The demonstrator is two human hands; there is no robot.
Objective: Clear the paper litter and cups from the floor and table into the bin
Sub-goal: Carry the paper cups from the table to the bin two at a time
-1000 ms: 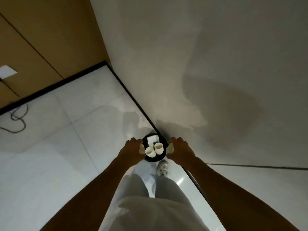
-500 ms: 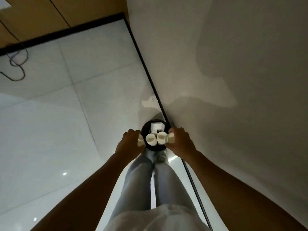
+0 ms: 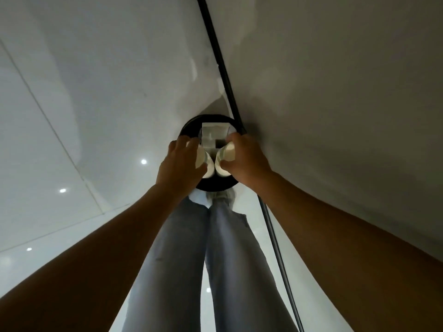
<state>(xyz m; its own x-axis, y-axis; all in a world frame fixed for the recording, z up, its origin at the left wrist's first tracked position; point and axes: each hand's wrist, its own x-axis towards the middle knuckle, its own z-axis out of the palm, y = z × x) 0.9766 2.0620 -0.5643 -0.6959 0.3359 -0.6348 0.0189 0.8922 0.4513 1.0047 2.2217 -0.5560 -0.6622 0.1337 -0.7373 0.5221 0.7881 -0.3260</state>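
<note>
A round black bin [image 3: 191,127] stands on the floor against the wall, straight below me. White folded paper [image 3: 213,135] lies inside it at the far side. My left hand [image 3: 178,164] grips a white paper cup [image 3: 203,161] over the bin's mouth. My right hand [image 3: 247,161] grips a second white paper cup [image 3: 226,156] beside the first. The two cups lie tilted, nearly touching, with their ends toward me. My hands hide most of the bin's opening.
A pale wall [image 3: 335,92] rises on the right, with a black skirting strip [image 3: 223,65] along its foot. Glossy white floor tiles [image 3: 84,92] spread to the left. My legs in light trousers [image 3: 215,248] and shoes [image 3: 225,195] stand just behind the bin.
The view has tipped down and closer to the bin. Both hands have come inward over its mouth, and the two cups seen between them are now in my grip.
</note>
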